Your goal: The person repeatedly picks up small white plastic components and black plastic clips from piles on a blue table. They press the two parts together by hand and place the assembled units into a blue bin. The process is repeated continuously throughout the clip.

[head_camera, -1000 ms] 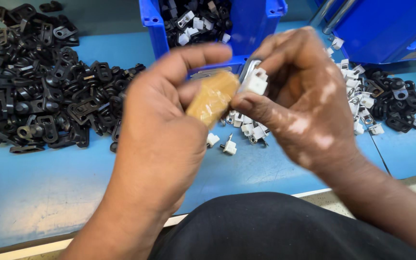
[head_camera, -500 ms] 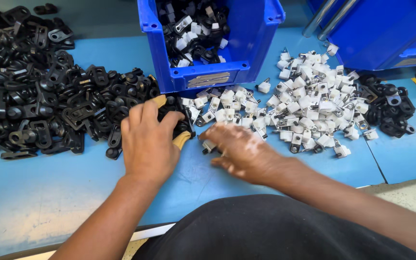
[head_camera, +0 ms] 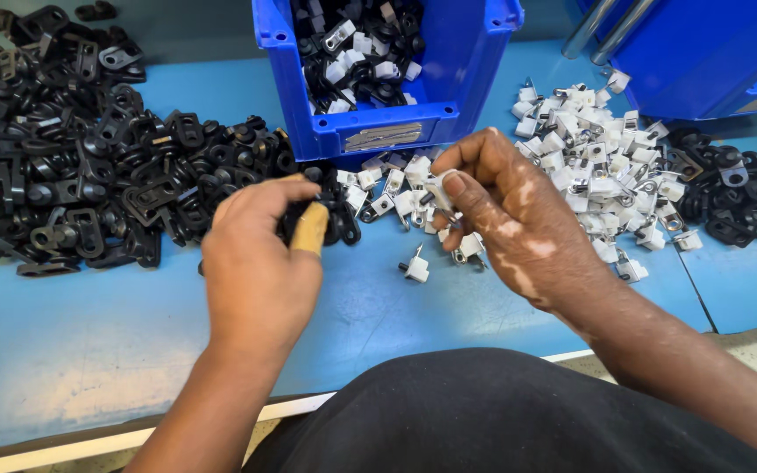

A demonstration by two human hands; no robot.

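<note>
My left hand (head_camera: 260, 258), with a tan wrap on its thumb, reaches into the edge of a big heap of black plastic clips (head_camera: 89, 166) and its fingers close on one black clip (head_camera: 330, 219). My right hand (head_camera: 510, 219) is raised a little over the blue table (head_camera: 89, 350) and pinches a small white clip (head_camera: 438, 191) between thumb and fingers. A pile of white clips with metal pins (head_camera: 589, 166) lies just right of that hand. One loose white clip (head_camera: 415, 268) lies between my hands.
A blue bin (head_camera: 396, 131) holding mixed black and white clips stands behind my hands. A second blue bin (head_camera: 711, 52) sits at the back right. More black clips (head_camera: 729, 193) lie at the far right. The table's front edge runs near my lap.
Both hands dropped from holding a white clip together near the camera to the table. Since then my left hand stays at the black heap and my right has lifted with a white clip.
</note>
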